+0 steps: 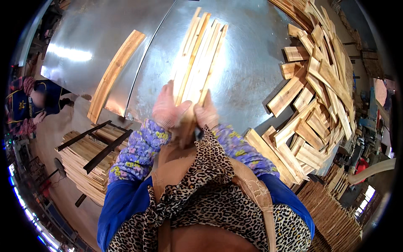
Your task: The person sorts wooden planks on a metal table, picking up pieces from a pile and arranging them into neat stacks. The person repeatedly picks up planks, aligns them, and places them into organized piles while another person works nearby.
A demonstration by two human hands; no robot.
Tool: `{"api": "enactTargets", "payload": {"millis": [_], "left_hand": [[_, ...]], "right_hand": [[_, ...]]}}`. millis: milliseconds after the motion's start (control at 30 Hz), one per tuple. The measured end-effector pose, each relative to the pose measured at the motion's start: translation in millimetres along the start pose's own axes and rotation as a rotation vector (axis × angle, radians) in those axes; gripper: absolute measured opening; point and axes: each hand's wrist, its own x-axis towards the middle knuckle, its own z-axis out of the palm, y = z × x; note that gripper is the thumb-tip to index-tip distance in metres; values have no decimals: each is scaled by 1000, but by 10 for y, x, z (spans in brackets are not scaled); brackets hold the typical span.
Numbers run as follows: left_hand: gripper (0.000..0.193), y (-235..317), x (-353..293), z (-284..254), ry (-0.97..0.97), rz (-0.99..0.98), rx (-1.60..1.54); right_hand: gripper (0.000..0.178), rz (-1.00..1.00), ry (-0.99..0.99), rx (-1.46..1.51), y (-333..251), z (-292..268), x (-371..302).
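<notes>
A bundle of narrow wooden boards lies side by side on the metal tabletop, pointing away from me, its far ends uneven. My left hand presses against the left side of the near ends, thumb reaching inward across the wood. On the opposite side my right hand grips the same boards, its fingers partly hidden. The boards' near ends run down between my hands toward my apron and look blurred there.
A single long board lies at the table's left edge. Loose boards are heaped along the right. Stacked boards with dark metal bars stand at lower left. Another person is at far left. More stacked wood stands at lower right.
</notes>
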Motion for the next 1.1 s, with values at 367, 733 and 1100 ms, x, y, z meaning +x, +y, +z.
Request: {"api": "enactTargets", "payload": {"millis": [367, 733, 1100], "left_hand": [[126, 362, -259, -211, -16, -231, 582], [130, 318, -280, -235, -109, -278, 603], [65, 1282, 946, 506, -591, 176, -931]], "right_hand": [[65, -669, -186, -645, -354, -1595, 1015], [130, -2, 401, -1584, -344, -5675, 1799], [77, -805, -589, -1184, -1086, -2821, 1174]]}}
